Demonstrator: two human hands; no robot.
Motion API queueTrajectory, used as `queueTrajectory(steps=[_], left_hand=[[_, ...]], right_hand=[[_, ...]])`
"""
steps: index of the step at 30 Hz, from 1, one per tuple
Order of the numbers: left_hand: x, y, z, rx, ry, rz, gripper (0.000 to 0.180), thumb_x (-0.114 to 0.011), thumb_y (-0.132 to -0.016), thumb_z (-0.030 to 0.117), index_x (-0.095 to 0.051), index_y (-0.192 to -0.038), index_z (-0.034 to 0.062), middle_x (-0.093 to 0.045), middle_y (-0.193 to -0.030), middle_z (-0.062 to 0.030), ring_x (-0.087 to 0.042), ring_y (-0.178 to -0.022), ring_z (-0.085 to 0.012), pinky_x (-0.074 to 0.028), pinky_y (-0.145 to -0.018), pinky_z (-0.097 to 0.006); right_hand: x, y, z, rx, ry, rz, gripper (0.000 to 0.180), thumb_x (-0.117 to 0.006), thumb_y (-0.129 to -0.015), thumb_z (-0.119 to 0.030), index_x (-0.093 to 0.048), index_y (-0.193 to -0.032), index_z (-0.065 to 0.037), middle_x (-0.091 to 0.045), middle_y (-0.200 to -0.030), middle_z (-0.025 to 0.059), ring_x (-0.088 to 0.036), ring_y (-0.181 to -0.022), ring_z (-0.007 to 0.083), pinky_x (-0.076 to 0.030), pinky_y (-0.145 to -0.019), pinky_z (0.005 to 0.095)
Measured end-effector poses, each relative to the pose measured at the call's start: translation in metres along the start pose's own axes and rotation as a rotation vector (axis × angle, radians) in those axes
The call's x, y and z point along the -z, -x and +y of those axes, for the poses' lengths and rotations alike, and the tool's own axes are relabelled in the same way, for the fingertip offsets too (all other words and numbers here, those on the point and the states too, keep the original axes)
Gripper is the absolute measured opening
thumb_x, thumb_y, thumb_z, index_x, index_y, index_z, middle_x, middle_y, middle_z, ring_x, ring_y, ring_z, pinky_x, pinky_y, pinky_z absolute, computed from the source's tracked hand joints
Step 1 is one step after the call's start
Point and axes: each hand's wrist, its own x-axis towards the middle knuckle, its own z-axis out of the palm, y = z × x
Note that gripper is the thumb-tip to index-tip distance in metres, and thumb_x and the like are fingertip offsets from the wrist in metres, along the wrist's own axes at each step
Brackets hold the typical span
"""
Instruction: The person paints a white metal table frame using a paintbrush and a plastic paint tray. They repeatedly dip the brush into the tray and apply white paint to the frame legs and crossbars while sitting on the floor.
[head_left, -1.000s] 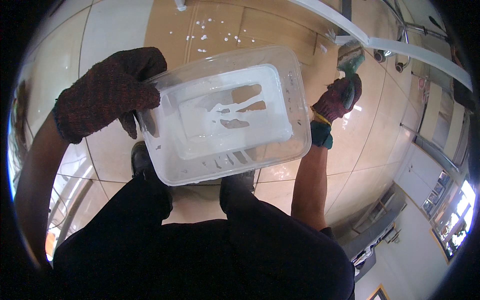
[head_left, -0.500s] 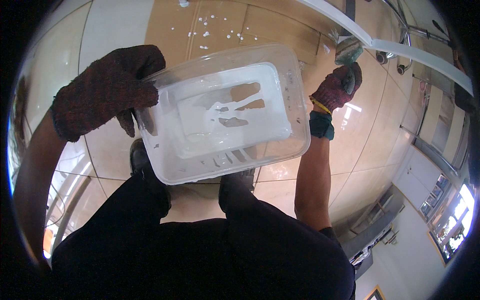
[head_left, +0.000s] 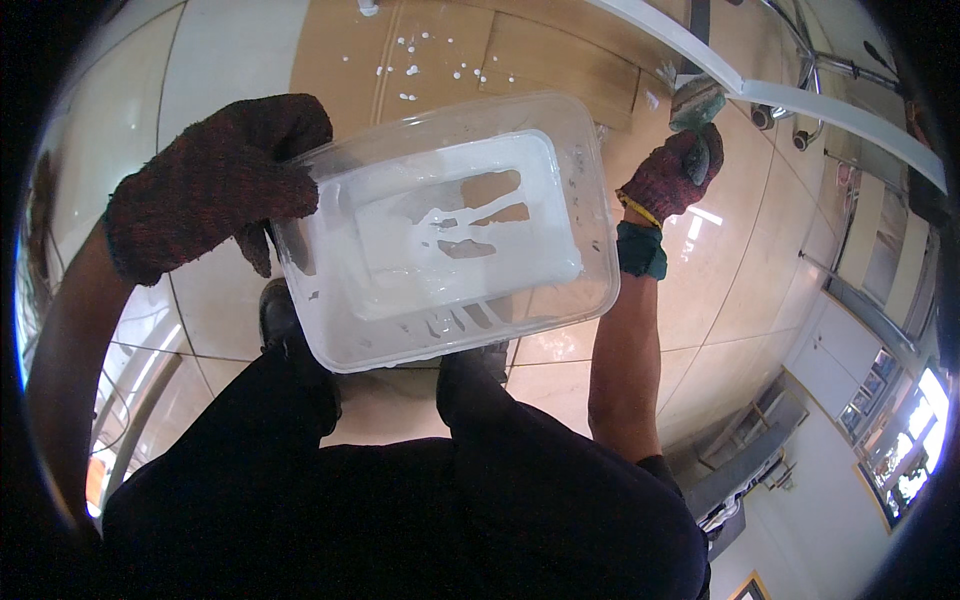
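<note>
Smooth plastic tub (head_left: 590, 195) — rough knit gloves (head_left: 215, 190) — glossy tiles (head_left: 725, 265), matt cardboard (head_left: 560, 60).

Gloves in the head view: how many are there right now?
2. One is on the left hand, gripping the left end of the clear tub; the other is on the right hand, holding a brush. Others could be hidden behind the tub.

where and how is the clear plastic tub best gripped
Probably by the left short end, coming from the person's left, where the left hand holds the clear plastic tub. It is broad and open-topped, so its upright end wall offers a thin edge to pinch. Its floor is largely coated in white liquid, so gripping the wall near the rim should be cleaner.
</note>
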Motion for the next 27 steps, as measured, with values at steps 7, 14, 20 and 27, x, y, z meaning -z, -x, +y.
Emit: queueTrajectory(steps=[7, 14, 20, 27], left_hand=[[-0.003, 0.003, 0.003, 0.048, 0.008, 0.068, 0.026, -0.058, -0.076, 0.002, -0.05, -0.101, -0.0035, -0.058, -0.08, -0.0114, -0.064, -0.059, -0.0194, -0.052, -0.039, -0.028], [0.002, 0.003, 0.006, 0.002, 0.08, 0.042, 0.029, -0.06, -0.076, 0.004, -0.05, -0.102, -0.0037, -0.058, -0.081, -0.0122, -0.065, -0.062, -0.0201, -0.053, -0.04, -0.028], [-0.002, 0.005, 0.004, 0.021, 0.09, 0.059, 0.028, -0.06, -0.075, 0.005, -0.05, -0.1, -0.0027, -0.057, -0.079, -0.0111, -0.063, -0.06, -0.0184, -0.053, -0.041, -0.028], [0.002, 0.005, 0.002, 0.001, 0.124, 0.017, 0.031, -0.062, -0.073, 0.009, -0.05, -0.098, -0.0028, -0.057, -0.077, -0.0105, -0.063, -0.059, -0.0179, -0.053, -0.04, -0.027]], right_hand=[[-0.008, 0.003, -0.003, 0.054, 0.131, -0.103, 0.028, -0.059, -0.087, -0.013, -0.056, -0.112, -0.002, -0.063, -0.103, 0.0099, -0.06, -0.093, 0.0201, -0.046, -0.084, 0.03], [-0.003, 0.004, -0.008, 0.072, 0.161, -0.04, 0.029, -0.061, -0.086, -0.013, -0.057, -0.112, -0.002, -0.063, -0.106, 0.0117, -0.06, -0.095, 0.0208, -0.047, -0.085, 0.0315], [-0.012, 0.003, 0.004, 0.12, 0.052, -0.09, 0.028, -0.061, -0.086, -0.012, -0.058, -0.112, -0.003, -0.063, -0.106, 0.0117, -0.06, -0.095, 0.0211, -0.047, -0.085, 0.0312], [-0.008, 0.001, -0.016, -0.048, 0.048, 0.001, 0.029, -0.062, -0.085, -0.013, -0.057, -0.112, -0.002, -0.063, -0.105, 0.0113, -0.06, -0.095, 0.0214, -0.048, -0.085, 0.0317]])
